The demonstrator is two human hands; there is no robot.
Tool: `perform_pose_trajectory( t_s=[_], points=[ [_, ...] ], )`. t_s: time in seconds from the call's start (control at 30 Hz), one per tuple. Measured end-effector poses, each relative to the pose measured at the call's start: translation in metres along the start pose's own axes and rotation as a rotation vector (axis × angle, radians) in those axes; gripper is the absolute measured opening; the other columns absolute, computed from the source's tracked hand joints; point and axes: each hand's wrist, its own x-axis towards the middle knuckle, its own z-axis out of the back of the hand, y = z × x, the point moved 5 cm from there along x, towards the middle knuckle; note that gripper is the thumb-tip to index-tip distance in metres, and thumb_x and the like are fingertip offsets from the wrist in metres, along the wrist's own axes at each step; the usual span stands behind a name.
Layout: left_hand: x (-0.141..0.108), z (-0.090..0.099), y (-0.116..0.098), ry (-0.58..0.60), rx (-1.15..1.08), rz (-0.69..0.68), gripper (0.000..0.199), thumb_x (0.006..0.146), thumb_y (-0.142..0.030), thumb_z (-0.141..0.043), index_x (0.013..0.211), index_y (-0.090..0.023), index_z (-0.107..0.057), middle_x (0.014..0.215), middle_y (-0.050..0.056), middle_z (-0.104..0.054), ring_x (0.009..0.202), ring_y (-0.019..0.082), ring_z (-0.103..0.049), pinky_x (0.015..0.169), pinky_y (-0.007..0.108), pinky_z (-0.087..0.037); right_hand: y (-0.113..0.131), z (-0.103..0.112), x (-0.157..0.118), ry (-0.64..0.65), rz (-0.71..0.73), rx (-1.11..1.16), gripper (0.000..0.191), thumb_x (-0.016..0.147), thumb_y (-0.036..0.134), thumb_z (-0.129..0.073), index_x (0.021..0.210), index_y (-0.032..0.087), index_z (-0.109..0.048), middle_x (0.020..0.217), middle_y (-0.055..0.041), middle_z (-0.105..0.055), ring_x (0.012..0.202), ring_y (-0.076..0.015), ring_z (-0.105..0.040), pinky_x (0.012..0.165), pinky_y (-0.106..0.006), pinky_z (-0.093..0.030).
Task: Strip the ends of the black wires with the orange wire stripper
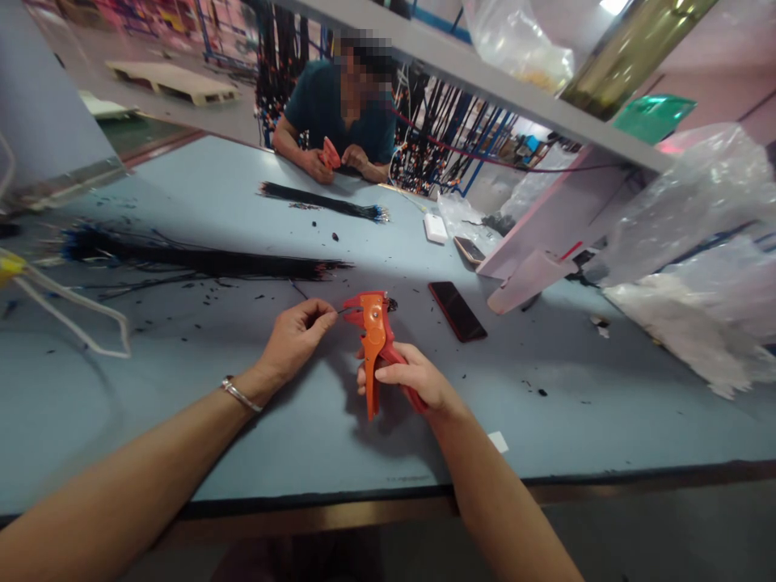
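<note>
Between thumb and fingers, my left hand (297,335) pinches a thin black wire (347,310), whose end lies at the jaws of an orange and red wire stripper (374,335). My right hand (415,376) is wrapped round the tool's handles, which are spread apart. Beyond my left hand lies a long bundle of black wires (224,261) with blue ends at its left. A smaller black wire bundle (321,200) rests farther back.
Across the table (272,453) sits a person (339,117) holding a red tool. A dark phone (457,311) lies right of my tool, with another phone (469,250) and a white box (435,228) behind. Plastic bags (691,234) fill the right side; a shelf beam crosses above.
</note>
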Motion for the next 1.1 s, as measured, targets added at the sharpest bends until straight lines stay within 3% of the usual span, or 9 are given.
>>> perform_pose_trajectory(
  t_s=[0.5,1.1],
  points=[
    [0.0022,-0.0045,0.0023,0.015,-0.084,-0.024,0.023,0.078,-0.039,-0.063,0.086,-0.019,-0.071,0.087,0.004,-0.073,0.084,0.02,-0.063,0.082,0.031,-0.048,0.0015,0.0004,-0.0009,0.014,-0.005,-0.037,0.033,0.071,0.023,-0.071,0.101,0.012,-0.062,0.085,-0.0068,-0.069,0.073,-0.0188,-0.068,0.068,-0.033,-0.056],
    [0.0022,-0.003,0.0021,0.017,-0.167,-0.02,0.018,0.075,-0.035,-0.066,0.079,-0.018,-0.07,0.079,0.001,-0.07,0.075,0.016,-0.06,0.076,0.028,-0.048,0.0034,-0.0004,-0.0018,-0.011,0.01,-0.1,0.029,0.073,0.025,-0.07,0.098,0.013,-0.061,0.081,-0.0052,-0.067,0.07,-0.0185,-0.066,0.064,-0.032,-0.055]
  ],
)
